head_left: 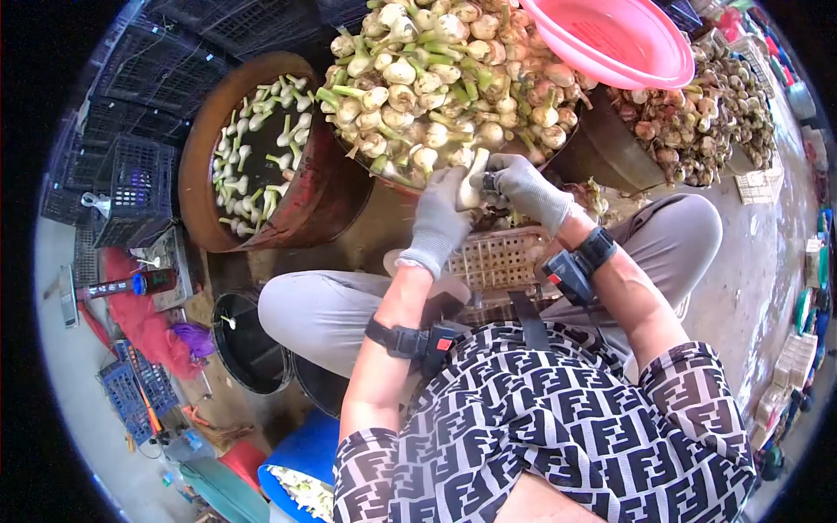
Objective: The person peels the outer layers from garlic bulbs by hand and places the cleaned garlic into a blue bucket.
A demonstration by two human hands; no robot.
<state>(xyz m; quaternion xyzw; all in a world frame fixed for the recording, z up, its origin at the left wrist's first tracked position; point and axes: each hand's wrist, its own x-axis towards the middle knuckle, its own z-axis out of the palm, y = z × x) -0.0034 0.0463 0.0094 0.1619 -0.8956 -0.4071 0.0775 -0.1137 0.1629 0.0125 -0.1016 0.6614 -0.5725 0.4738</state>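
Landmark = bulb heap [436,78]. Left hand [443,213], gloved, at the heap's near edge; forearm runs up from below and leans inward, wrist nearly straight. Left fingers closed around the held bulb [472,190], pale and tilted, stem end up, just off the heap's near side. Right hand [530,190], also gloved, just right of it, same near edge; forearm slants up and inward from lower right, elbow bent, back of hand mostly up. Right fingers curled around a small dark item [490,181] against the bulb; item too small to identify. Hands close together, bulb between them. Straps with boxy devices on both forearms.

Perforated crate [499,261] on the near side of the heap, below the hands, between the bent legs. Pink basin [610,39] over the heap's far right part. Rusty drum [205,166] left of the heap, pale bulbs in it. Darker bulb pile [697,122] right of the heap. Black tub [228,349] nearer and left of the heap, one small pale piece in it. Blue tub [292,444] farther toward the bottom of the view, left of the heap, white pieces inside.
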